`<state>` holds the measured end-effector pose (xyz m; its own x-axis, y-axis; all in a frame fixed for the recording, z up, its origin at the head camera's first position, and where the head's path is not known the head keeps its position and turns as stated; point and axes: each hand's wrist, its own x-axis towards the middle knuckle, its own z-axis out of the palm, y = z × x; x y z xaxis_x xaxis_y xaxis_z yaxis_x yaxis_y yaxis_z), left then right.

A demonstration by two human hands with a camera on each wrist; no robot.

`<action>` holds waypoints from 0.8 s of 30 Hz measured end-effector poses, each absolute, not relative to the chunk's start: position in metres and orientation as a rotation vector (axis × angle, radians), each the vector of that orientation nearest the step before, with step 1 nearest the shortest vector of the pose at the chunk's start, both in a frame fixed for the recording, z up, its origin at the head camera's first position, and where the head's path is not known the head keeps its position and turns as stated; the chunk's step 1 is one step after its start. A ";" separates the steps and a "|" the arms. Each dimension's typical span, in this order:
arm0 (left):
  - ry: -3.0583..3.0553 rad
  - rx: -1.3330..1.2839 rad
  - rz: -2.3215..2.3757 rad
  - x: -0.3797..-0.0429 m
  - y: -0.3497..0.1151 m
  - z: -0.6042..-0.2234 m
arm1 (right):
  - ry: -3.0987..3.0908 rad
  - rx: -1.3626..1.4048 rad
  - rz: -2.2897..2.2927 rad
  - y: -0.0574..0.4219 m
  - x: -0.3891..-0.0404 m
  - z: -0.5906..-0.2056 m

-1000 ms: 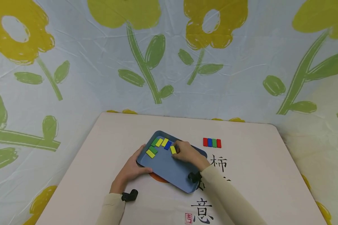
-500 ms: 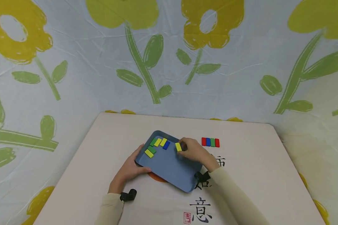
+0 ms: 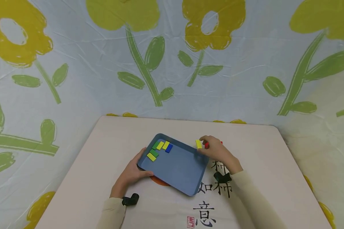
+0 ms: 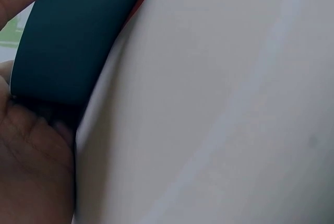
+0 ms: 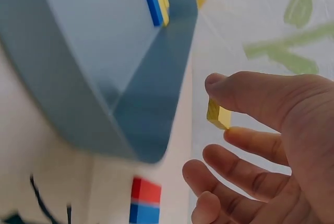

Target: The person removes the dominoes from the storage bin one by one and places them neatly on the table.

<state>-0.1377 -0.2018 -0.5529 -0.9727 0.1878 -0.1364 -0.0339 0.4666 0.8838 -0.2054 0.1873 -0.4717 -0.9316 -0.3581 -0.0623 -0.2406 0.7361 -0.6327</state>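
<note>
My right hand (image 3: 218,151) pinches a small yellow block (image 3: 198,144) between thumb and index finger, above the right end of the blue tray's far rim. In the right wrist view the same yellow block (image 5: 218,115) is partly behind the thumb, and the other fingers are bent with nothing in them. My left hand (image 3: 132,171) grips the left corner of the blue tray (image 3: 175,168), thumb along its near side. In the left wrist view the tray (image 4: 68,41) lies between thumb and fingers. Inside the tray's left end lie several green, yellow and blue blocks (image 3: 168,148).
A row of coloured blocks is mostly hidden behind my right hand; a red block (image 5: 146,190) and a blue block (image 5: 144,213) show in the right wrist view. The pale table mat (image 3: 261,178) bears black characters. A flowered cloth (image 3: 103,63) stands behind the table.
My right hand has carried the yellow block rightward from over the tray's middle to its far right rim, covering most of the row outside. The left hand has kept its hold on the tray.
</note>
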 end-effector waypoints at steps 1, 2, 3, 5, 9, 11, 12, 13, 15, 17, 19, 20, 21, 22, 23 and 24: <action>2.507 0.140 1.506 -0.138 -0.202 -0.553 | 2.769 -0.474 -0.959 0.192 -0.206 -0.471; 2.505 0.137 1.509 -0.138 -0.202 -0.553 | 2.776 -0.471 -0.956 0.196 -0.206 -0.471; 2.507 0.139 1.508 -0.138 -0.202 -0.554 | 2.783 -0.471 -0.950 0.199 -0.206 -0.471; 2.504 0.142 1.509 -0.138 -0.202 -0.553 | 2.796 -0.458 -0.934 0.206 -0.207 -0.470; 2.499 0.142 1.507 -0.138 -0.202 -0.553 | 2.815 -0.429 -0.917 0.220 -0.208 -0.472; 2.497 0.143 1.506 -0.138 -0.201 -0.552 | 2.821 -0.406 -0.920 0.225 -0.208 -0.473; 2.496 0.141 1.507 -0.138 -0.201 -0.552 | 2.830 -0.400 -0.917 0.228 -0.209 -0.474; 2.490 0.136 1.516 -0.138 -0.201 -0.551 | 2.836 -0.394 -0.914 0.231 -0.209 -0.475; 2.488 0.137 1.520 -0.138 -0.201 -0.551 | 2.859 -0.396 -0.897 0.238 -0.210 -0.478; 2.484 0.133 1.529 -0.138 -0.201 -0.552 | 2.884 -0.389 -0.879 0.244 -0.211 -0.480; 2.487 0.122 1.528 -0.138 -0.201 -0.552 | 2.904 -0.374 -0.861 0.251 -0.212 -0.482; 2.488 0.119 1.526 -0.137 -0.201 -0.552 | 2.909 -0.363 -0.859 0.254 -0.212 -0.483; 2.488 0.113 1.527 -0.137 -0.201 -0.552 | 2.911 -0.350 -0.858 0.257 -0.212 -0.484; 2.489 0.111 1.525 -0.137 -0.201 -0.552 | 2.916 -0.331 -0.853 0.260 -0.212 -0.486; 2.486 0.104 1.528 -0.136 -0.201 -0.552 | 2.918 -0.313 -0.849 0.263 -0.212 -0.487; 2.488 0.104 1.525 -0.136 -0.202 -0.552 | 2.921 -0.297 -0.844 0.266 -0.212 -0.489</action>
<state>-0.1360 -0.2016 -0.5517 -0.9731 0.1747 -0.1505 -0.0548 0.4584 0.8870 -0.2123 0.2659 -0.4888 -0.9773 -0.2097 -0.0290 -0.1619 0.8286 -0.5359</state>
